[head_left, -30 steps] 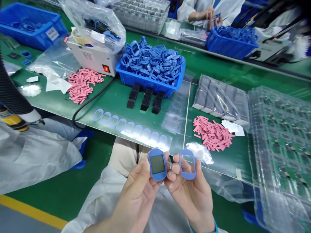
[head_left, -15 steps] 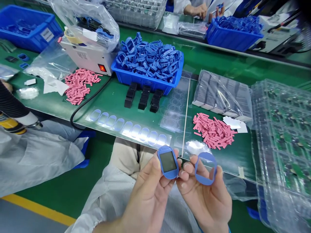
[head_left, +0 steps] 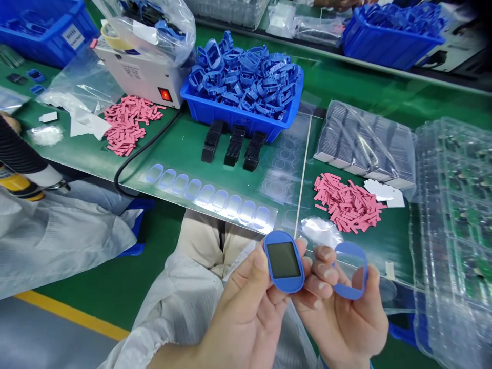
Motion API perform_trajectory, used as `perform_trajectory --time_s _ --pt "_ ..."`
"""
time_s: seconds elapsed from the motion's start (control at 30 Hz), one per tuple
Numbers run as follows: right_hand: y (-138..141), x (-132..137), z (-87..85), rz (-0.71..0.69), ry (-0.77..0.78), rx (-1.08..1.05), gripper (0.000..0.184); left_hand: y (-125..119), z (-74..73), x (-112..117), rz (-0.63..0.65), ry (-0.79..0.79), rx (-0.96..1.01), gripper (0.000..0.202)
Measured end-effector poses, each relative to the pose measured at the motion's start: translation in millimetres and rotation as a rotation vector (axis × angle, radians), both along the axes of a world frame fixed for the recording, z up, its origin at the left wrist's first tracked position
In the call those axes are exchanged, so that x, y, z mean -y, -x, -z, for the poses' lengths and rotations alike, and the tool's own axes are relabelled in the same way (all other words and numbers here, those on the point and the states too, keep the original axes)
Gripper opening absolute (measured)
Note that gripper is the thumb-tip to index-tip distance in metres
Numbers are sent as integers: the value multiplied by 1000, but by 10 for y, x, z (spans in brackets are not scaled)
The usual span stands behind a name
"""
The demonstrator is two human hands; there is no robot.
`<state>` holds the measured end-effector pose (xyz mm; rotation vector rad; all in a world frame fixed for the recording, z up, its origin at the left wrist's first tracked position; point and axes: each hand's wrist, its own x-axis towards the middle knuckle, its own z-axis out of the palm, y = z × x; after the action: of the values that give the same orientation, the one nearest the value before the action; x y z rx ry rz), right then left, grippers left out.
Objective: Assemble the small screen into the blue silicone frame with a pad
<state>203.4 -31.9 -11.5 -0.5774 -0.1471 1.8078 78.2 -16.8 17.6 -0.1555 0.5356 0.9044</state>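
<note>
My left hand [head_left: 246, 312] grips a blue oval housing with a dark screen [head_left: 283, 261], held by thumb and fingers at the bottom centre. Beside it, my right hand [head_left: 346, 323] pinches a blue oval frame with a clear window [head_left: 350, 277]. The two parts sit side by side, a little apart, over my lap in a white coat. Just beyond them on the green table [head_left: 184, 148] lies a clear strip of oval lens films [head_left: 209, 196].
A blue bin of blue frames [head_left: 242, 89] stands mid-table with three black stacks [head_left: 234, 146] before it. Pink strips lie in piles at left [head_left: 126, 123] and right [head_left: 346, 202]. Clear trays of circuit boards [head_left: 453, 215] fill the right. A white box with red switch [head_left: 142, 82] sits left.
Both hands with their blue parts have drifted rightward and slightly down in view. The parts have moved a little farther apart. The view has tipped down, cutting off the far worker.
</note>
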Motion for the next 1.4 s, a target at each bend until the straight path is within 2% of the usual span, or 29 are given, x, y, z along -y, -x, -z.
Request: perform_trajectory --time_s 0.13,0.27,0.73,0.87,0.93,1.0,1.07,1.13,1.17,1.23,1.27,1.33,1.4 --pt "4 -8 12 -24 -10 -101 20 10 -16 10 25 27 -48 28" --pt "-5 4 31 -30 -24 -145 19 7 -25 11 57 -41 -110 29" --pt "-8 23 80 12 126 -29 17 -15 11 -42 44 -84 -123 32" --pt "-14 11 70 43 141 44 18 -20 -21 -95 27 -67 -88 24" --pt "-19 21 85 41 142 60 18 16 -18 -94 21 -42 -101 22" --pt "-25 56 140 22 127 61 19 110 44 -80 26 -10 -105 21" --pt "-23 101 243 -26 125 82 22 295 197 -76 39 -9 -121 18" --pt "14 119 385 -105 100 126 27 605 440 -107 16 -45 -223 14" --pt "57 106 462 -155 79 144 29 813 583 -139 -17 -46 -324 22" --pt "212 36 600 -258 22 150 31 1320 871 -228 -161 -14 -519 47" --pt "324 -16 654 -305 3 143 30 1601 1001 -275 -222 14 -577 49" --pt "604 -128 728 -392 -15 124 28 2153 1213 -359 -337 65 -661 34" --pt "930 -235 777 -463 -27 113 28 2608 1359 -413 -407 94 -707 27"
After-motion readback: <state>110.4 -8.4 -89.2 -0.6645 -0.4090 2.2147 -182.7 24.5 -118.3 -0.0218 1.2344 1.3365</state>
